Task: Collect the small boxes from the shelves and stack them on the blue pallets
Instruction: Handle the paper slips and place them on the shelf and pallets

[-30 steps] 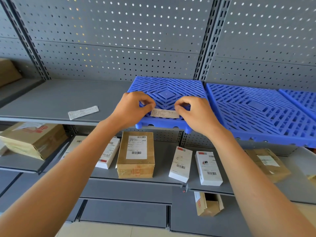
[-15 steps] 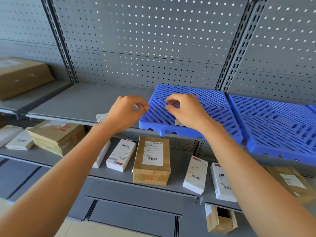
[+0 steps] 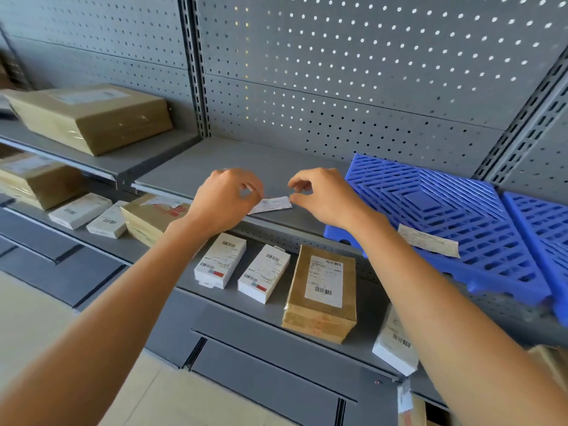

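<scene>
A blue pallet (image 3: 430,207) lies on the upper grey shelf (image 3: 233,161) at the right, with a paper slip (image 3: 427,241) on it. A second blue pallet (image 3: 541,232) adjoins it. Another paper slip (image 3: 273,205) lies near the shelf's front edge. My left hand (image 3: 226,198) hovers over its left end with curled fingers; contact is hidden. My right hand (image 3: 322,195) is just above its right end, thumb and forefinger nearly closed, holding nothing. Two small white boxes (image 3: 219,260) (image 3: 263,273) and a brown box (image 3: 321,292) sit on the lower shelf.
A large brown parcel (image 3: 89,116) fills the upper shelf at the left. On the lower shelf to the left sit more white boxes (image 3: 78,210) and brown boxes (image 3: 147,218). A white box (image 3: 395,342) lies under my right forearm. Perforated grey panels back the shelves.
Both hands left the slip on the blue pallet and moved left along the shelf to the other slip. The view swung left with them.
</scene>
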Action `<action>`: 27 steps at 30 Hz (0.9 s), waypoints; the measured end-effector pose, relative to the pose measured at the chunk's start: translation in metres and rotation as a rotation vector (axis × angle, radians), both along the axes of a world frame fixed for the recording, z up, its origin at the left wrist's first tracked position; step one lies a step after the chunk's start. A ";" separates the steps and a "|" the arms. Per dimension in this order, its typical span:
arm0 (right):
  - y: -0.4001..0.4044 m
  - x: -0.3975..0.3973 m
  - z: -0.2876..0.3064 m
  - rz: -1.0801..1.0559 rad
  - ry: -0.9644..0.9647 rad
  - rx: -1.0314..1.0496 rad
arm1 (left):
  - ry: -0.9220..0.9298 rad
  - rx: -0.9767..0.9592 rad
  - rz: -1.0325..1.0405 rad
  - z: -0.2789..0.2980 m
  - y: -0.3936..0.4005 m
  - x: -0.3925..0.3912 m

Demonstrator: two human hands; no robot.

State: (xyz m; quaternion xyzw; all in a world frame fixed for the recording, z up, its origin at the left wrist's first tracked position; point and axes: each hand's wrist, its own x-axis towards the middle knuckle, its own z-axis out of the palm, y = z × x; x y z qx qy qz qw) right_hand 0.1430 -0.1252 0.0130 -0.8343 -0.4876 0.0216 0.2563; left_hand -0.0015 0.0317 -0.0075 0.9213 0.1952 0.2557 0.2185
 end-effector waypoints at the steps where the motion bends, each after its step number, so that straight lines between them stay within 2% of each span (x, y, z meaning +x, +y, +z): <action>1: 0.006 -0.001 -0.002 0.006 -0.005 -0.027 | 0.014 0.001 0.012 -0.002 0.004 -0.002; 12: 0.036 -0.005 -0.014 -0.009 -0.123 -0.271 | 0.181 0.138 0.011 -0.025 0.029 0.001; 23: 0.034 -0.001 -0.013 -0.007 -0.107 -0.221 | 0.086 0.096 -0.043 -0.023 0.030 0.005; 27: 0.036 0.002 -0.014 -0.043 -0.091 -0.136 | 0.069 0.080 -0.047 -0.024 0.031 0.006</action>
